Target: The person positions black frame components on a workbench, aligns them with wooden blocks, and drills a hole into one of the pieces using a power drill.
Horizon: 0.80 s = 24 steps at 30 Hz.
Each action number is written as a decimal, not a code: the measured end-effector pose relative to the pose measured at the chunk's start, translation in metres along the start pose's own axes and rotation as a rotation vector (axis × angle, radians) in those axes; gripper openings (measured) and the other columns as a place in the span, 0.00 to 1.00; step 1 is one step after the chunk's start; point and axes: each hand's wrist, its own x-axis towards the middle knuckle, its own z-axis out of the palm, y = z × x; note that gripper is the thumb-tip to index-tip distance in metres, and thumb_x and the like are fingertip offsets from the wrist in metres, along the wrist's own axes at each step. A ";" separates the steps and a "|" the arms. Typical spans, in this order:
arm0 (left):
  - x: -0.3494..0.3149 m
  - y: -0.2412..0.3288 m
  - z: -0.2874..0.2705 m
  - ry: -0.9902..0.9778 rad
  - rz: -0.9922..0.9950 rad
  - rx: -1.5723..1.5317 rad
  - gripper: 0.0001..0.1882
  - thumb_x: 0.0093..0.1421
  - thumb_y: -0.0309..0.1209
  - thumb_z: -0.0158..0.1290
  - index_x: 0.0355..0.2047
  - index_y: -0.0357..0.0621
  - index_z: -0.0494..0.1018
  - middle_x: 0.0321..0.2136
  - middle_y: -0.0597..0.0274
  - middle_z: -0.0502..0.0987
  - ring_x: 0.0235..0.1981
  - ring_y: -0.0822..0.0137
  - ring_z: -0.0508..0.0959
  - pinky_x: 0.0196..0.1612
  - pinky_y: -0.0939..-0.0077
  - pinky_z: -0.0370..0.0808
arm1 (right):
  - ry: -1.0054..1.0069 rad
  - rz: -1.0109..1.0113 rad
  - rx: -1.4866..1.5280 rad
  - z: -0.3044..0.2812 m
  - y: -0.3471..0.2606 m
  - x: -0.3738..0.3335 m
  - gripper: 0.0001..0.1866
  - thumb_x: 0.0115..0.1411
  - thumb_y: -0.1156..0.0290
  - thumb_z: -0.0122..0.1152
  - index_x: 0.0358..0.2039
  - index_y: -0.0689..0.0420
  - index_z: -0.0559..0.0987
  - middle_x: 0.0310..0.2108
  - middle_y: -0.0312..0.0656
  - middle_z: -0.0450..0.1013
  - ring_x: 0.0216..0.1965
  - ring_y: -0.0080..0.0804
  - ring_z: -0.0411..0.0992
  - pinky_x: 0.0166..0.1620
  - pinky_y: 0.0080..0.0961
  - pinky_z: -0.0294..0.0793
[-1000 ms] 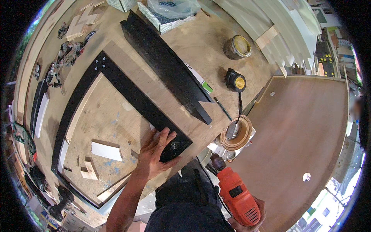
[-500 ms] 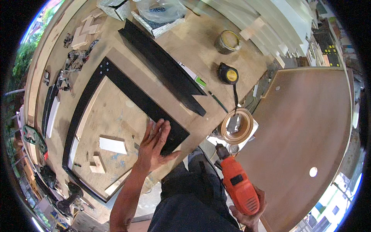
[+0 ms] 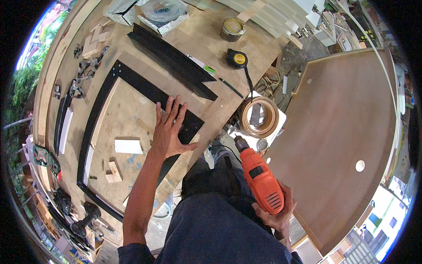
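My left hand (image 3: 168, 131) is open, fingers spread, and lies on a black flat frame (image 3: 143, 86) near its right corner. The frame rests on the wooden workbench (image 3: 132, 105), with small holes or screws showing at its far corner. In my right hand (image 3: 285, 209) is an orange power drill (image 3: 262, 181), held beside the bench edge with its chuck pointing away from me. No bit can be made out in the chuck. Inside the frame lie a white block (image 3: 129, 146) and a small wooden piece (image 3: 114, 171). A long black channel-shaped piece (image 3: 171, 61) lies beyond the frame.
A tape measure (image 3: 237, 59), a pencil (image 3: 231, 88) and a tin (image 3: 232, 30) sit on the bench's right side. A roll of edging strip (image 3: 259, 117) stands beyond the drill. To the right is a large brown panel (image 3: 343, 132). Clear-wrapped hardware (image 3: 85, 70) lies at left.
The whole view has shifted, so things appear higher in the picture. My left fingers have spread and reach further over the black frame. My right hand still holds the drill.
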 end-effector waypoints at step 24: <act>0.001 0.001 0.007 -0.040 -0.121 0.020 0.66 0.35 0.52 0.70 0.74 0.49 0.51 0.74 0.52 0.48 0.77 0.51 0.43 0.75 0.37 0.33 | 0.068 -0.434 0.008 0.088 0.087 0.031 0.48 0.41 0.57 0.84 0.58 0.68 0.70 0.39 0.51 0.81 0.34 0.43 0.84 0.37 0.33 0.83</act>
